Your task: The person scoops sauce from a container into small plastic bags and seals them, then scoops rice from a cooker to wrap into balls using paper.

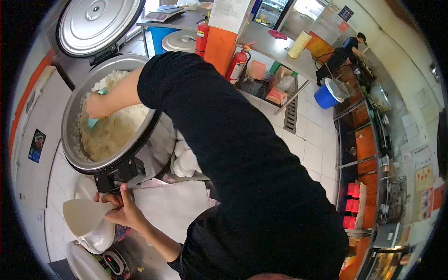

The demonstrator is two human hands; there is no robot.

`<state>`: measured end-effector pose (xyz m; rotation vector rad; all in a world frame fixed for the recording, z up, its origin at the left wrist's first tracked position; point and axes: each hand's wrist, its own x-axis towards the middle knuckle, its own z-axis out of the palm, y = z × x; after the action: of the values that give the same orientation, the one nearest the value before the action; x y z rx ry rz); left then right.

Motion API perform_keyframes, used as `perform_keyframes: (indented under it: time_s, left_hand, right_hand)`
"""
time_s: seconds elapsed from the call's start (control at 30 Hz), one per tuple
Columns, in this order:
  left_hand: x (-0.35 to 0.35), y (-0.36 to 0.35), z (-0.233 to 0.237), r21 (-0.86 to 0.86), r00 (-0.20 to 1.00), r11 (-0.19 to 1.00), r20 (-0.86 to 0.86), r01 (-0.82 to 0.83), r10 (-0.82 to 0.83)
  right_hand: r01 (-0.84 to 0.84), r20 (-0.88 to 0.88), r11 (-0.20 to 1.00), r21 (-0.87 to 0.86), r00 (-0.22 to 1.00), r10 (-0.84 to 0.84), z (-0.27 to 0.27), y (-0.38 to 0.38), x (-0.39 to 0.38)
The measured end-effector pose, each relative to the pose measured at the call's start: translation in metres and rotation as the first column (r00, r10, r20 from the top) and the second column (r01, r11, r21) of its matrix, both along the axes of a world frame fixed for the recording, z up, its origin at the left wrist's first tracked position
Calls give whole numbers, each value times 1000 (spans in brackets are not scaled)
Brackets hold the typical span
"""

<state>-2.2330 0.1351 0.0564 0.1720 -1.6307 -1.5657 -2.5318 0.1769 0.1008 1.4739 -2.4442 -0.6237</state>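
My right hand point(97, 105) is inside a big metal rice cooker point(69, 135), closed around a teal tool point(93, 122). The hand covers most of that tool, so its full shape is hidden. Cooked white rice point(114, 133) lies below and around the hand. In front of the cooker, my left hand point(123, 210) grips a broad off-white rice paddle point(80, 217) by its handle. The paddle's blade points left, above a white-lidded container. The cooker's round lid point(100, 23) stands open on its hinge at the far side.
Sheets of white paper point(172, 205) lie beside my left forearm. White wrapped bundles point(185, 161) sit by the cooker. A smaller cooker point(86, 261) stands lower left. Fire extinguishers point(238, 65) are beyond my right arm. A co-worker point(345, 53) stands at the far counter near a blue bucket point(326, 95).
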Motion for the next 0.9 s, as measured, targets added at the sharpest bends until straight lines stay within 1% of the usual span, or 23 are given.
perform_keyframes:
  time_s: [0.03,0.1,0.13,0.2,0.3,0.33,0.37,0.43,0.47,0.5,0.53,0.57,0.6,0.63,0.67,0.7,0.73,0.77,0.83,0.87,0.9]
  left_hand:
    - [0,1,0,5,1000,1000,5,-3,3]
    - [-1,3,2,56,999,998,-24,41,-39]
    - [1,3,3,52,999,997,-16,53,-52]
    - [1,-2,4,-52,998,999,62,6,-2]
    - [-1,-5,0,-25,999,1000,51,11,-10]
    - [-1,-7,-1,-65,995,998,100,-23,30]
    - [0,-6,-3,-35,996,999,85,0,3]
    - [-2,-11,-11,-26,999,1000,44,2,-1]
    - [-3,-3,-7,-38,999,999,47,-1,3]
    - [-4,7,-3,181,996,981,38,69,-78]
    - [-4,-6,-10,24,995,1000,98,17,-19]
    - [-3,-20,-17,-134,988,990,143,-38,57]
    - [-1,-17,-12,-227,979,966,126,-126,157]
    - [1,-14,-7,-314,959,924,104,-219,263]
    - [3,-9,-3,-391,926,866,76,-313,369]
    - [8,-4,7,-341,929,896,133,-285,346]
    - [11,1,16,-289,928,921,188,-260,321]
    - [11,0,15,-31,983,991,129,-131,133]
    - [28,-9,29,238,996,971,88,-18,-3]
    - [34,-17,36,228,996,972,81,-50,32]
    - [41,-26,42,182,999,983,42,11,-19]
  right_hand:
    - [-32,25,999,17,999,32,1,-2,7]
    - [-90,90,995,32,992,87,6,0,17]
    - [-116,124,992,39,986,111,8,2,24]
    - [-169,195,985,39,968,159,12,11,37]
    - [-255,298,965,63,927,226,19,23,61]
    - [-260,343,964,59,912,225,19,30,67]
    - [-286,350,957,45,902,253,21,29,69]
    - [-291,359,956,45,898,256,27,48,68]
    - [-293,368,955,37,893,259,29,59,70]
    - [-310,378,950,30,884,276,29,68,69]
    - [-354,378,935,12,867,324,30,69,66]
    - [-405,382,914,-18,842,381,33,72,65]
    - [-450,391,891,-58,811,435,37,71,68]
    - [-295,505,950,103,838,206,67,79,88]
    - [-314,472,943,-108,819,326,67,96,88]
    - [-144,545,989,26,832,107,84,99,95]
    - [-117,557,989,86,829,50,82,100,86]
    - [-127,605,992,15,791,92,84,107,83]
    - [-143,643,985,-99,746,173,76,116,65]
    - [-178,636,978,-108,744,205,69,118,50]
    - [-224,682,959,-176,675,283,60,121,35]
